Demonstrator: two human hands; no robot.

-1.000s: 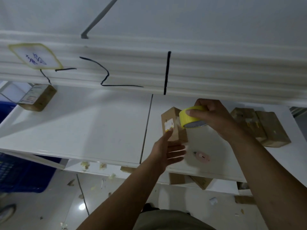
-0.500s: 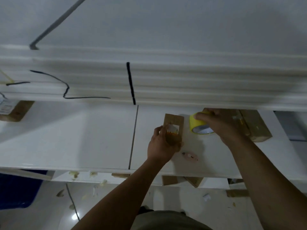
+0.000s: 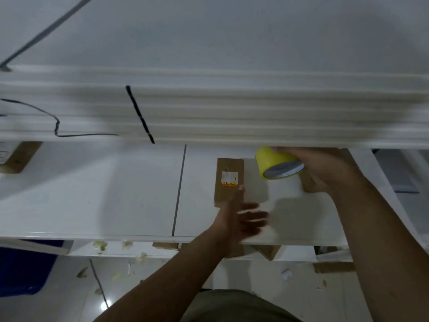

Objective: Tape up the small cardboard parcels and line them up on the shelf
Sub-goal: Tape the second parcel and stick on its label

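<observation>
Two bare forearms rise from the bottom edge. Down and far to the left of them a blue bin stands on the floor. Under the front edge of the white shelf, below the left fingers, brown cardboard pieces show on a lower level.

The left hand hangs over the front part of the shelf and is blurred. Its fingers are straight and spread wide toward the right, holding nothing, and the thumb points away from the person.

Just beyond those fingers the small cardboard parcel lies flat on the shelf with its long side running away from the person and a white label on top. The thumb tip overlaps its near right corner; I cannot tell whether it touches.

Beyond and to the right of the left fingers, the right hand grips a yellow tape roll. Its fingers curl over the top of the roll, which is tilted above the shelf, apart from the parcel.

Behind the right palm, part of a second parcel rests on the shelf.

Far left of both hands, a third parcel sits at the back. Above everything runs the blurred edge of the upper shelf, marked with black lines.
</observation>
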